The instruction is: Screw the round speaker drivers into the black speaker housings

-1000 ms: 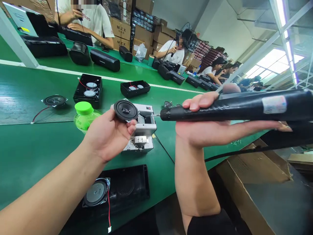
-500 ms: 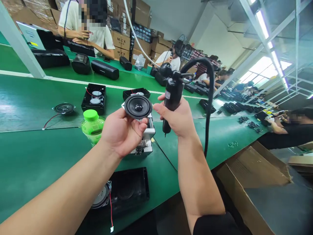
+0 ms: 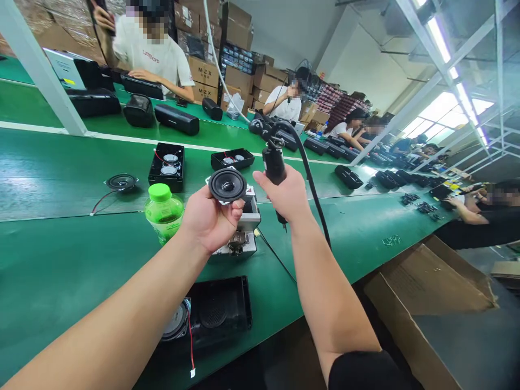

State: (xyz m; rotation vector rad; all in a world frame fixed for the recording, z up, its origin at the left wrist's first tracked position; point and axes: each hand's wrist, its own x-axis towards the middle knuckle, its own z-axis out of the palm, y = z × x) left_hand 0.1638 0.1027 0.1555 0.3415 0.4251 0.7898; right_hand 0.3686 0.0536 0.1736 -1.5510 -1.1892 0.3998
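Note:
My left hand [image 3: 213, 219] holds a round black speaker driver [image 3: 227, 185] by its edge, cone facing up. Beside it, my right hand [image 3: 287, 194] grips a black electric screwdriver [image 3: 274, 167], bit pointing down, its thick cable looping over the top. The bit is apart from the driver. Beneath my left hand stands a small grey machine [image 3: 248, 216], partly hidden. At the table's near edge lies an open black speaker housing [image 3: 221, 309]. Another driver [image 3: 179, 322] with a red wire sits in its left part, partly covered by my left forearm.
A green-capped bottle [image 3: 162, 211] stands left of my left hand. Behind it are a loose driver [image 3: 122, 182] and two black housings [image 3: 166, 168] with drivers inside. A cardboard box [image 3: 430, 281] is at the right. Across the bench [image 3: 60, 260], co-workers sit among black speakers [image 3: 176, 119].
Both hands have come down slightly, and the screwdriver has tilted, its cable swinging left. The view has shifted a little. A co-worker across the bench has raised one hand with a tool.

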